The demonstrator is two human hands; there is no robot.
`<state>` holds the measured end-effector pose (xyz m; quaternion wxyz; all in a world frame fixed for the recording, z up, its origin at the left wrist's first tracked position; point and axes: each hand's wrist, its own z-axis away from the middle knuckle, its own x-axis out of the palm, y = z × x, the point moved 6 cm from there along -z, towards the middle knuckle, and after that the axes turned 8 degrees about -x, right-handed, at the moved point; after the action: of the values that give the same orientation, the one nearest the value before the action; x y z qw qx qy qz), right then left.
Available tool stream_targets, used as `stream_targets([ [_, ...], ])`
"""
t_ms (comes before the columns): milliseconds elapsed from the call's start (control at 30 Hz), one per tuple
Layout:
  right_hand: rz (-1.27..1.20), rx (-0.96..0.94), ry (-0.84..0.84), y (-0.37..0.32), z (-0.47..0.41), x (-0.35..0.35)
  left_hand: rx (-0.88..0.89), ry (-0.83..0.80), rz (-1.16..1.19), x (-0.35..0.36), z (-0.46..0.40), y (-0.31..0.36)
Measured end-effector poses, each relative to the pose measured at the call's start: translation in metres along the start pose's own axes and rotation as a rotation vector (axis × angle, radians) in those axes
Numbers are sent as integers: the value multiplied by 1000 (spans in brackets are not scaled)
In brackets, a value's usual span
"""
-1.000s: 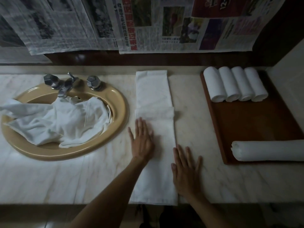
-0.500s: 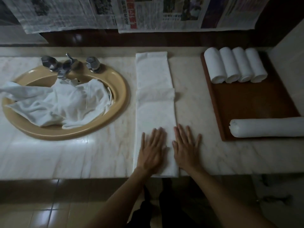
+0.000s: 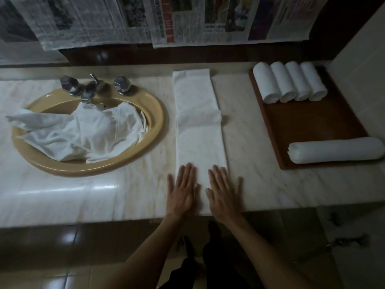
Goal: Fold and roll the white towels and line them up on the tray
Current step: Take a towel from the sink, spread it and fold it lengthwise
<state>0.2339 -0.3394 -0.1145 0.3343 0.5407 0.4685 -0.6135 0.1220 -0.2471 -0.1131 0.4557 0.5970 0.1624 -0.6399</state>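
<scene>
- Your left hand (image 3: 183, 191) and right hand (image 3: 224, 191) both lie flat with fingers spread, pressing the near end of the folded towel strip (image 3: 199, 130), which runs lengthwise across the marble counter (image 3: 73, 195) between the sink and the tray.
- The strip's near edge sits at the counter lip; start the roll carelessly there and you could drag it over the edge.
- A layer overlaps midway along the strip. Rolling over that step unevenly would likely leave a lopsided or loose roll.
- If one hand pushes harder than the other, the roll will probably skew and telescope at the ends.
- The wooden tray (image 3: 312, 130) holds four short rolled towels (image 3: 289, 82) side by side at its far end, plus one long roll (image 3: 335, 150) crosswise near the front, overhanging the right side.
- The tan sink basin (image 3: 158, 126) holds a heap of unfolded white towels (image 3: 79, 132) below the chrome taps (image 3: 91, 86).
</scene>
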Motion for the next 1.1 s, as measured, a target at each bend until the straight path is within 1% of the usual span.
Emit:
stream_targets([
  [67,63,32,-22,16,6,1,-93,25,-5,-7,-1,-26],
  [200,98,51,-60,19,5,-2,-115,-4,-6,-17,-1,-55],
  [267,67,52,-32,18,6,-6,-137,3,44,-20,3,-63],
  [300,42,36,3,16,8,-10,-146,37,90,-25,7,-64],
  [333,-1,-5,54,13,12,-13,-112,91,144,-32,13,-61],
  [367,-55,-69,115,8,18,-18,-24,151,184,-39,21,-54],
  [433,-140,-229,243,-1,34,-29,248,263,201,-47,44,-33],
  [467,-169,-293,274,-3,42,-31,364,274,190,-44,55,-24],
  [533,-200,-375,258,-5,52,-30,467,208,179,-31,67,-19],
  [700,-265,-450,188,1,49,-32,476,141,181,-14,64,-30],
  [867,-285,-484,196,3,52,-38,490,134,147,-14,69,-36],
  [967,-255,-463,227,6,62,-36,470,158,121,-17,73,-37],
  [1100,-241,-373,255,8,67,-37,455,195,93,-20,73,-33],
])
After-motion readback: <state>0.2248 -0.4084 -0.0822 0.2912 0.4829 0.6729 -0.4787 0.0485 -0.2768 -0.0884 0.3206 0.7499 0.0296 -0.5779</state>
